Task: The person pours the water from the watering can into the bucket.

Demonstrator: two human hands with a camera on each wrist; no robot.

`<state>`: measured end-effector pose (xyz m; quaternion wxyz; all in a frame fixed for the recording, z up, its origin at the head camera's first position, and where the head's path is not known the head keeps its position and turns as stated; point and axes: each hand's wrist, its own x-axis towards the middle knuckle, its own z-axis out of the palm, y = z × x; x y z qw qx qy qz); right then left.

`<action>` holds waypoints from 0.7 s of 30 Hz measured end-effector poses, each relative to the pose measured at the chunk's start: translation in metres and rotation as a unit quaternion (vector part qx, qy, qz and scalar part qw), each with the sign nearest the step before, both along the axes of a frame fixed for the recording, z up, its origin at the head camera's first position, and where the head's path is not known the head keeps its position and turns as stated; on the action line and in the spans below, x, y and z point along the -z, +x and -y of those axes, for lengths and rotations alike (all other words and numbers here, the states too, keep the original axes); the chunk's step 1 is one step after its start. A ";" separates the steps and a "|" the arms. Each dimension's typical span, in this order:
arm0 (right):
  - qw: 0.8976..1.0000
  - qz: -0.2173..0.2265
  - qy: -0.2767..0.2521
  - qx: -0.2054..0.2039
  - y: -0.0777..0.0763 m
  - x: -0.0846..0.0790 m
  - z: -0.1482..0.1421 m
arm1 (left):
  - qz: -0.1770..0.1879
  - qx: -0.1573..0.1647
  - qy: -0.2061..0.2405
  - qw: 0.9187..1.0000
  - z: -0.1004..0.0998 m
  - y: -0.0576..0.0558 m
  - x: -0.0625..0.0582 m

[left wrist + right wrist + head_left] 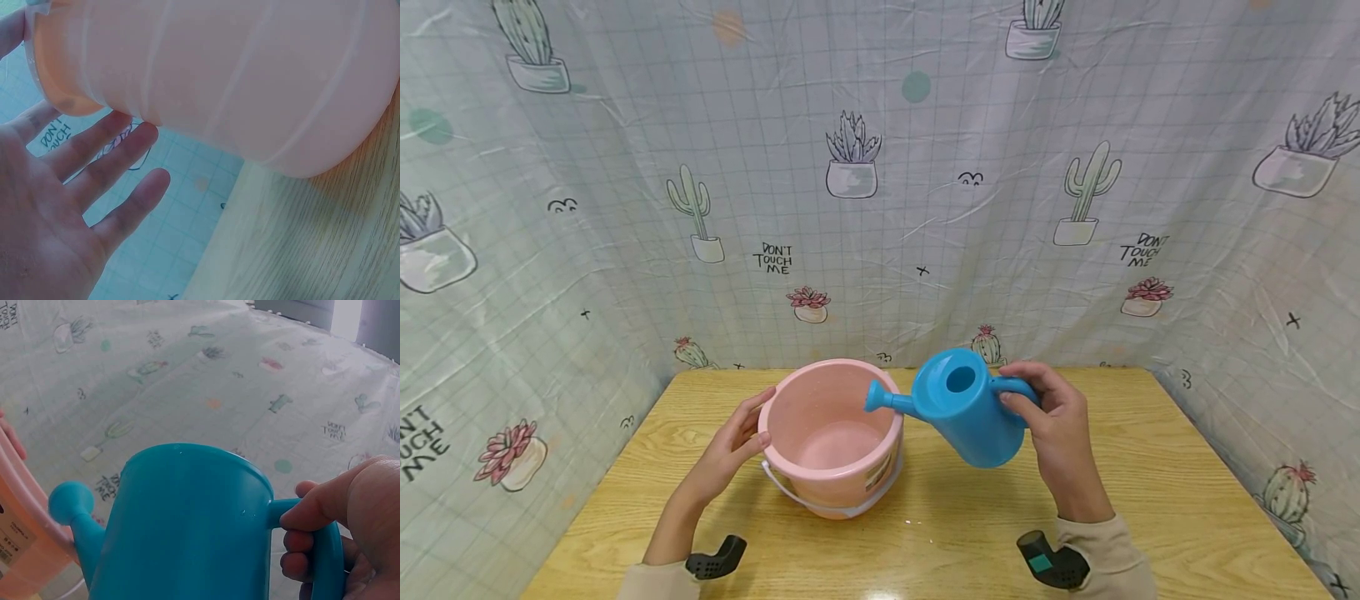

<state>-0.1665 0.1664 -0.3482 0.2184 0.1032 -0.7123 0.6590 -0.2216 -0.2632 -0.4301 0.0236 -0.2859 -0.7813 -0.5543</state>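
Observation:
A pink bucket (842, 479) with a white handle stands upright on the wooden table. My left hand (737, 437) rests against its left side, the thumb at the rim. In the left wrist view the fingers (134, 203) of that hand are spread and nearly straight along the outer wall. To the right, my right hand (1056, 417) grips the loop handle of a blue watering can (977, 425), its fingers curled round it. Tilted toward the bucket, the can is raised above the table. Its spout head (876, 397) is over the bucket's right rim. The can's inside is mostly hidden.
Bare wood of the table (1150, 467) extends on both sides of the bucket. A pale curtain (925, 208) printed with cacti hangs behind and at both sides. Small shiny spots lie near the bucket's front. A dark wrist device (1054, 562) is worn on each arm.

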 end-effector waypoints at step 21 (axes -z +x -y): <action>1.000 -0.005 -0.002 -0.005 0.001 0.000 -0.001 | -0.003 0.002 -0.003 1.000 -0.001 0.003 0.001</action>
